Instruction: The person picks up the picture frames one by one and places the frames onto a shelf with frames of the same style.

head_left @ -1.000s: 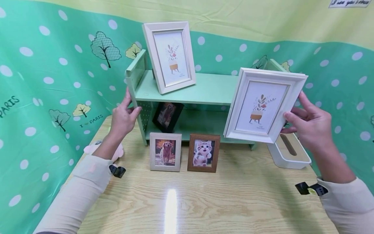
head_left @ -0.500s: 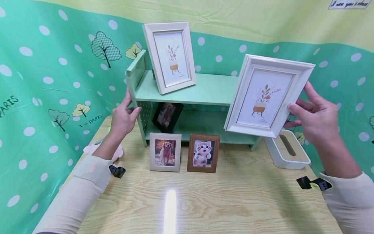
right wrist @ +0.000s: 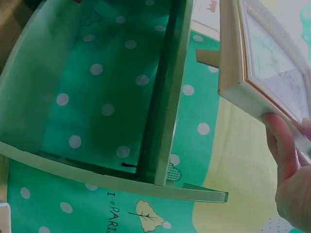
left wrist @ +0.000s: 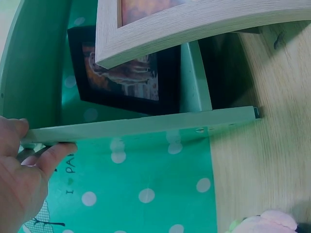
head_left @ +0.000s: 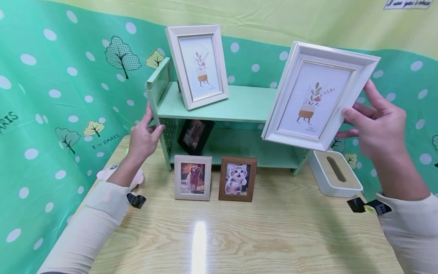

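My right hand [head_left: 381, 120] grips a white picture frame [head_left: 347, 102] by its right side, thumb on the front. The frame holds a potted-plant print and hangs tilted in front of the right end of the green shelf [head_left: 253, 102]. In the right wrist view, a stand leg [right wrist: 208, 57] juts from its back. My left hand [head_left: 142, 139] pinches the shelf's left side panel [left wrist: 136, 127], thumb toward the front edge. A second white picture frame [head_left: 174, 68], with a similar print, leans back on the top board at the left.
A black picture frame [head_left: 184, 142] sits tilted on the lower board. Before the shelf stand a pale dog-photo frame [head_left: 178, 179] and a brown cat-photo frame [head_left: 223, 180]. A tissue box [head_left: 337, 188] is at right, a pink plush [head_left: 138, 179] behind my left forearm.
My right hand has lifted the white picture frame upward and slightly right, tilting it further. My left hand stays on the shelf's side panel.
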A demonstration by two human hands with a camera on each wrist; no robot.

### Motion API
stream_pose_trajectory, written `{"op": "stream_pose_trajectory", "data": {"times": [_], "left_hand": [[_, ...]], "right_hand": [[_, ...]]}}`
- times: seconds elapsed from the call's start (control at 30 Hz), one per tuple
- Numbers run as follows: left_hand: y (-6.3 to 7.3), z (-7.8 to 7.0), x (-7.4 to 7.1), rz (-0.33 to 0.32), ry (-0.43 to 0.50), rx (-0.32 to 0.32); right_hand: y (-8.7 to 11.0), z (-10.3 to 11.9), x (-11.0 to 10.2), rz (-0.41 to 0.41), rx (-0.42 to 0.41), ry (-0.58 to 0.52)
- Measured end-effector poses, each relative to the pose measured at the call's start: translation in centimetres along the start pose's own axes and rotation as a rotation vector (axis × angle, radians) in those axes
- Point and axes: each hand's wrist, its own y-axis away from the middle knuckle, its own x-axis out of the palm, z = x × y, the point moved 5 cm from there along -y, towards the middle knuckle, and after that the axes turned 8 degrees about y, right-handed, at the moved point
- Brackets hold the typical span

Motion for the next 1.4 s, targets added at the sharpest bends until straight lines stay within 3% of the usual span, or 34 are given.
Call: {"op": "stream_pose_trajectory", "data": {"times": [0.27,1.4], "left_hand": [[-0.1,0.1,-0.2,-0.005,-0.007,-0.007],[0.0,0.0,-0.1,-0.016,-0.038,0.027]], "right_hand": [[-2.0,0.4,0.6,-0.004,0.089,-0.038],[-8.4,-0.8,3.4,-0.053,0.194,0.036]]}}
